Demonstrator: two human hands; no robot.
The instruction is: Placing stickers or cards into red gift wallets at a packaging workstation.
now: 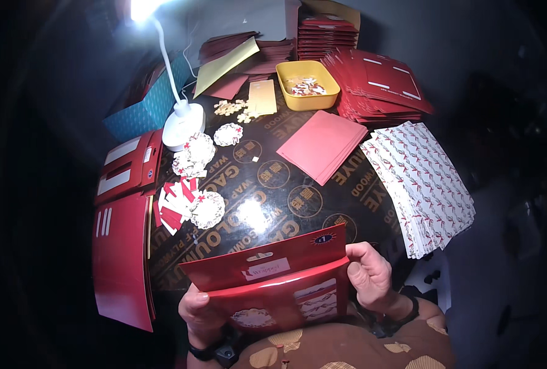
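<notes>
A red cardboard packet (279, 298) with a hanging slot in its top flap is held close to my body at the near edge of the table. My left hand (196, 310) grips its left side, thumb on the front. On the right side, my right hand (372, 277) pinches the edge between thumb and fingers. Printed on the packet's front are a round tag and striped panels. The flap stands up behind a fold. What lies inside the packet is hidden.
Patterned paper sheets (424, 190) and pink envelopes (322, 147) lie right. Red packets (378, 83) and a yellow tub (316, 101) of small pieces stand behind. Leftward are round tags (207, 210), red and white strips (174, 203), red folders (122, 258), a lamp (184, 126) and a teal box (141, 101).
</notes>
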